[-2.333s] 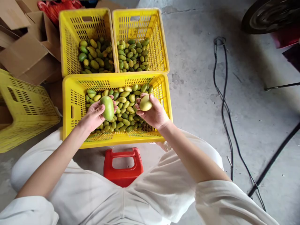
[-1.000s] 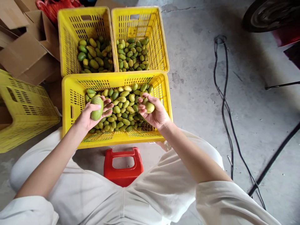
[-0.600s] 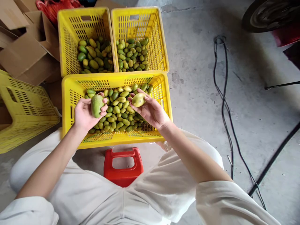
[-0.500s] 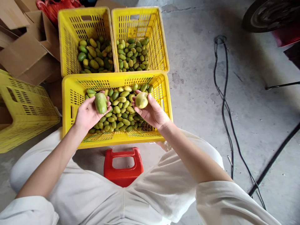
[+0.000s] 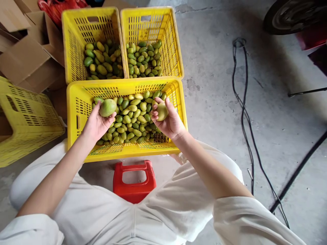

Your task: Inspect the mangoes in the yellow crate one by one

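Observation:
Over the left part of the front yellow crate [image 5: 127, 156], my left hand [image 5: 96, 122] is closed around a green mango [image 5: 107, 107], its side turned up. My right hand [image 5: 170, 123] has its fingers curled around a yellower mango [image 5: 162, 111], which they partly cover. Many smaller green and yellow mangoes [image 5: 133, 117] lie loose in the crate beneath both hands. A dark patterned patch [image 5: 160, 137] shows at the crate's near right inside corner.
Behind stand a left yellow crate [image 5: 73, 44] and a right yellow crate [image 5: 176, 44], both partly filled with mangoes. Another yellow crate [image 5: 33, 126] and cardboard boxes [image 5: 25, 61] are at left. A red stool [image 5: 134, 195] stands between my legs; black cables [image 5: 244, 102] cross the floor.
The left mango has been turned and raised slightly to the left. My right hand has moved a little right, its fingers closing further around the yellower mango.

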Demonstrator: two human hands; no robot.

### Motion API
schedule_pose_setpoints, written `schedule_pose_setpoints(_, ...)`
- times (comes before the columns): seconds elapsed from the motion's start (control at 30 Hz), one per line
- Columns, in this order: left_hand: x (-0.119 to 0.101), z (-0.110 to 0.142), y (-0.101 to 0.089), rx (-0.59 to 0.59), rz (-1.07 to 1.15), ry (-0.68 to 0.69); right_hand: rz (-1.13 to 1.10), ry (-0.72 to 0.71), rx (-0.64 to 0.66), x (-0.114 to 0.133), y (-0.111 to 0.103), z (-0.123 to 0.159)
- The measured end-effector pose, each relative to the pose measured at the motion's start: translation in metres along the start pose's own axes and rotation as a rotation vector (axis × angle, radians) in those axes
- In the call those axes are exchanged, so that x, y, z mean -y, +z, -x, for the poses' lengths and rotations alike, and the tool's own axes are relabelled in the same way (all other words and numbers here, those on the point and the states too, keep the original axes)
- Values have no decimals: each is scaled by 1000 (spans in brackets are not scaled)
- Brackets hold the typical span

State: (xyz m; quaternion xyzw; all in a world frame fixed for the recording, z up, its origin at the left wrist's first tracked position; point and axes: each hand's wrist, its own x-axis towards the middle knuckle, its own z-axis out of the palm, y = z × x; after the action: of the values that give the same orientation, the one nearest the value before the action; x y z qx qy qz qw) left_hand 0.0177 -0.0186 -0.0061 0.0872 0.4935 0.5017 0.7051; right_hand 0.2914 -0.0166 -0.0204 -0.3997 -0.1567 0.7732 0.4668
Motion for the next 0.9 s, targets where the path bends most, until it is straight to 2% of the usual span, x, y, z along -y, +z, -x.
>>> schedule_pose_setpoints(0.13, 1, 7, 7, -2, 15, -29, -24, 30, 42, 1, 3, 1)
schedule_pose_setpoints(0.23, 4, 7, 7, -10, 18, 44, -27, 33, 60, 0, 8, 3)
schedule_pose_setpoints(0.33, 7, 4, 4, -20, -4, 98, 21, 13, 18, -2, 12, 3)
schedule_pose_setpoints(0.67, -2, 8, 4, 48, 18, -79, 48, 27, -39, -4, 5, 1)
schedule_pose_setpoints(0.8, 0, 7, 0, 83, 16, -49, -33, 68, -29, -2, 1, -1)
schedule_pose_setpoints(0.9, 6, 4, -2, 42, 3, 0, -89, 91, 1, 2, -3, -3)
